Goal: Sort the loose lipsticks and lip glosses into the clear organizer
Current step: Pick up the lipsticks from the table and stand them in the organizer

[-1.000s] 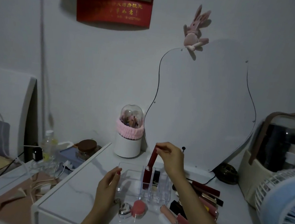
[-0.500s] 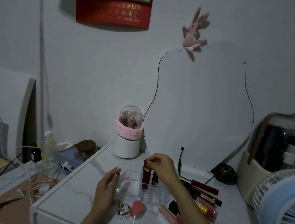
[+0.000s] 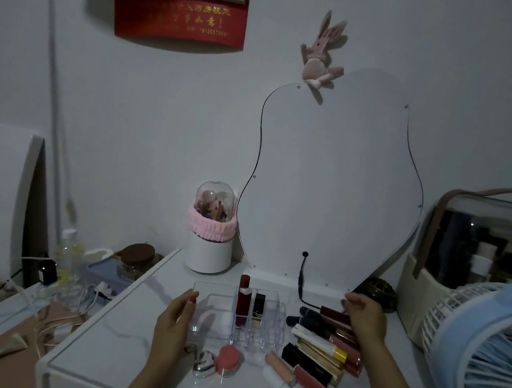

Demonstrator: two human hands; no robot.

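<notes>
One clear organizer [image 3: 203, 309] on the white table [image 3: 109, 346], and two items standing upright in it: a dark red lip gloss [image 3: 243, 300] and a black lipstick [image 3: 258, 307] just beside it. Toward the table's right side lies the loose pile [image 3: 324, 338], roughly a dozen tubes overlapping, too tangled for an exact count. Along the front edge: one round pink pot [image 3: 227, 359], one silver heart-shaped piece [image 3: 205, 365], one white tube [image 3: 280, 387]. At the back edge, one domed white holder [image 3: 211, 230] and one wavy mirror [image 3: 335, 183]. One blue fan [image 3: 481, 356] at the right edge. Two hands over the table, left hand [image 3: 173, 321] and right hand [image 3: 365, 318].
</notes>
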